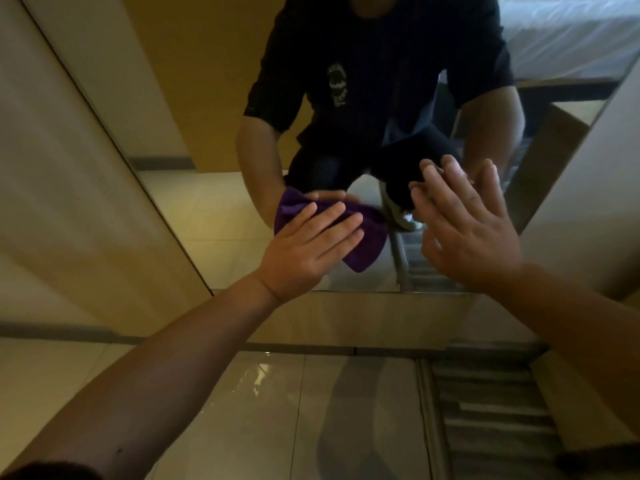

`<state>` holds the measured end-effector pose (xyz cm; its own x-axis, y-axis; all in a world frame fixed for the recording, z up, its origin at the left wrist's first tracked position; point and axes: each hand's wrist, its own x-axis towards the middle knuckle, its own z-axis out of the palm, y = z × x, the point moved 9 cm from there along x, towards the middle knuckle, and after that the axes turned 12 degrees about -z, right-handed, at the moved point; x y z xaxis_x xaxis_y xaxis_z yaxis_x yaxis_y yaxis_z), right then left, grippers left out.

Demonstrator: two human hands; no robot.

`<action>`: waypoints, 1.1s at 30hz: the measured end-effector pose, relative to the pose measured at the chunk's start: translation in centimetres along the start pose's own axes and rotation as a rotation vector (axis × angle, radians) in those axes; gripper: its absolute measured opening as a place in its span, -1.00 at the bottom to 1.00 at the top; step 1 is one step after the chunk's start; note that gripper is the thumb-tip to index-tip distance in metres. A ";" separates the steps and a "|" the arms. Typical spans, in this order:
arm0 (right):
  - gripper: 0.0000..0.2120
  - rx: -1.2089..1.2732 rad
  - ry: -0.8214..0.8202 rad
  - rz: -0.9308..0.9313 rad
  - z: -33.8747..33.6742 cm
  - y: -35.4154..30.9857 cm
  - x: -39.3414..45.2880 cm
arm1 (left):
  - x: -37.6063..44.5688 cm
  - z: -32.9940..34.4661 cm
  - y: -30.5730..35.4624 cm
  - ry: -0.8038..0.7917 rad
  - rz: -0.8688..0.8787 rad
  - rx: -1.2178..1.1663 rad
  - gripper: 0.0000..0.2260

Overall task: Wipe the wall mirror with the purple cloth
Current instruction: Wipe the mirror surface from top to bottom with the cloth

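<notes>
The wall mirror [221, 216] fills the upper middle of the head view, its bottom edge just above the floor. My left hand [308, 251] lies flat on the purple cloth [367, 244] and presses it against the lower part of the glass. The cloth is bunched, with a corner hanging down to the right of my fingers. My right hand [467, 230] rests flat on the mirror to the right of the cloth, fingers spread, holding nothing. Both hands and a crouching person in a dark shirt show as reflections in the glass.
A beige wall [69, 168] borders the mirror on the left and another panel [588, 188] on the right. Below are glossy floor tiles [270, 410] and a ribbed strip [485, 403] at the lower right. A white bed is reflected at the top right.
</notes>
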<state>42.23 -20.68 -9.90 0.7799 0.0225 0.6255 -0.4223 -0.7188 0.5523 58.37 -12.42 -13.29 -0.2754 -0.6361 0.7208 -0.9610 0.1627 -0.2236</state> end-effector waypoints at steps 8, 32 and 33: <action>-0.39 -0.133 0.181 -0.014 1.2 0.0 -0.2 | -14.5 9.1 -0.2 -0.144 0.276 0.184 -0.51; -0.53 0.077 0.017 0.105 -2.3 4.2 -3.0 | 6.8 -2.0 5.0 0.294 -0.044 -0.051 -0.70; -0.54 0.058 0.044 0.107 -2.2 4.1 -2.9 | 5.6 -0.7 5.5 0.292 0.001 -0.014 -0.69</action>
<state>37.20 -22.19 -8.25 0.7105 -0.0267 0.7032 -0.4733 -0.7575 0.4495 51.54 -14.55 -9.98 -0.2704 -0.3922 0.8793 -0.9603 0.1749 -0.2173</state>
